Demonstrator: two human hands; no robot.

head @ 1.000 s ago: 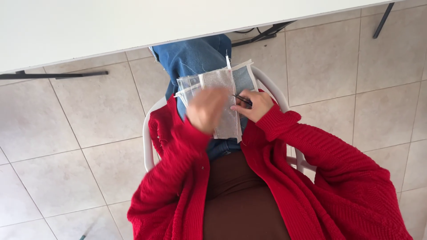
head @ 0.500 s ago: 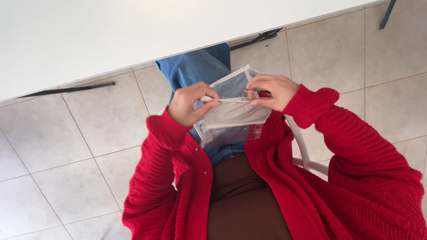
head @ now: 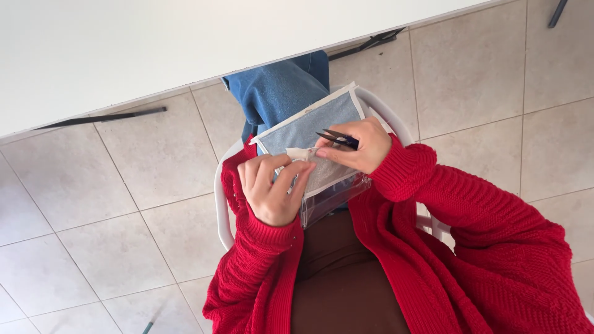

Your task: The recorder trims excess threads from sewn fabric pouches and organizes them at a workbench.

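Pouch [head: 322, 124] now tilted; left hand [head: 272, 188] grips its near edge, right hand [head: 356, 145] pinches dark snips [head: 337, 137] atop.

A clear plastic pouch [head: 328, 185] with white trim and a pale blue-grey lining is held tilted over the lap. Small dark thread snips [head: 337, 137] are held against its upper edge.

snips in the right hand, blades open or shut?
Open: the small dark thread snips in the right hand show two tips spread apart over the light blue fabric piece.
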